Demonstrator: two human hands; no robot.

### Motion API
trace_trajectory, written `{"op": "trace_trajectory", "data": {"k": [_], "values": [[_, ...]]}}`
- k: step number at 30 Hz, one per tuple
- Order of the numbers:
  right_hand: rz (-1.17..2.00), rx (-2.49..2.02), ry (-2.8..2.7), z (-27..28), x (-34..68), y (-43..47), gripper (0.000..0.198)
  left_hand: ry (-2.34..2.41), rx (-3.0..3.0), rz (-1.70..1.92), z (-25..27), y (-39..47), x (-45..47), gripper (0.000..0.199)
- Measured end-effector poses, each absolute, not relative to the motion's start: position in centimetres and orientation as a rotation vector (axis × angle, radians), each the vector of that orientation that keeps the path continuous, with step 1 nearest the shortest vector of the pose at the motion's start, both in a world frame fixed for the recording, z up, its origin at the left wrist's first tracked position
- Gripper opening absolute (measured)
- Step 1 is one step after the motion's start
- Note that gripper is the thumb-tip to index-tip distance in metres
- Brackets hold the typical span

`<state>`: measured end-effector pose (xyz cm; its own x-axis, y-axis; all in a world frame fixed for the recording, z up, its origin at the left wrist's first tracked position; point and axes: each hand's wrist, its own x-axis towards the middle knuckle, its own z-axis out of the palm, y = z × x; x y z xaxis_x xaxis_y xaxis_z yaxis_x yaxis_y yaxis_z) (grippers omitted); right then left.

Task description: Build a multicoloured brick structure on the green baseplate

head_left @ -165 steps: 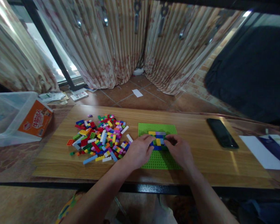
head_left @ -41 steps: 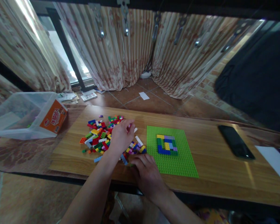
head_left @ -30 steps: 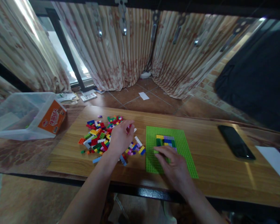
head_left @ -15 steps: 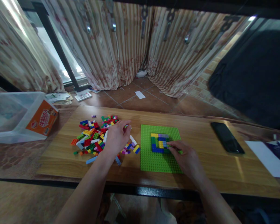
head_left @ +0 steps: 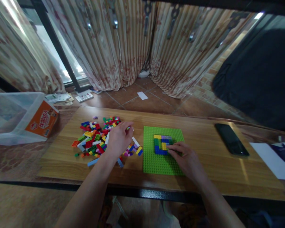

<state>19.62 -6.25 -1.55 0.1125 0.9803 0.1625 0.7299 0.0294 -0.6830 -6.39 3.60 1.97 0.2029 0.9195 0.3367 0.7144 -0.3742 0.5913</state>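
Well to the left of the light-green studded plastic baseplate [head_left: 153, 166], a translucent plastic bin with an orange label [head_left: 41, 119] is standing past the left edge of the long wood-grained board [head_left: 219, 166]. Between that edge and the baseplate, a loose pile of multicoloured plastic bricks [head_left: 95, 139] is spreading out, its rightmost yellow-and-blue bricks lying just beside the baseplate's left edge. The left hand [head_left: 120, 137] is hovering over the pile's right part, its fingers loosely curled; whether it is gripping a brick cannot be told. On the baseplate, a low, squarish assembly of blue, green, yellow and lilac bricks [head_left: 163, 146] is sitting inside all four edges, with green studs showing around it. The right hand [head_left: 186, 156] is reaching over the baseplate's right side, thumb and fingers drawn together at the assembly's right side; whether they are pinching a piece is unclear. Right of the baseplate, across a broad stretch of wood, a black rectangular phone [head_left: 231, 139] is lying near the board's far edge. Furthest right, a white paper sheet [head_left: 270, 160] is lying.
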Motion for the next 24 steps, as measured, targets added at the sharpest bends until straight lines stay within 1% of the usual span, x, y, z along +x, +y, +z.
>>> {"op": "trace_trajectory", "data": {"k": [8,19,24], "values": [[0.536,-1.726,-1.700,-0.93,19.70,-6.28,0.023,1.559,2.191,0.913,2.11,3.55,-6.42,0.023],[0.404,-1.720,-1.721,-1.12,19.43,-6.35,0.018,1.546,2.211,0.925,1.86,3.59,-6.41,0.022],[0.426,-1.737,-1.671,-1.06,19.21,-6.29,0.017,1.555,2.203,0.896,2.07,3.54,-6.39,0.023]]}}
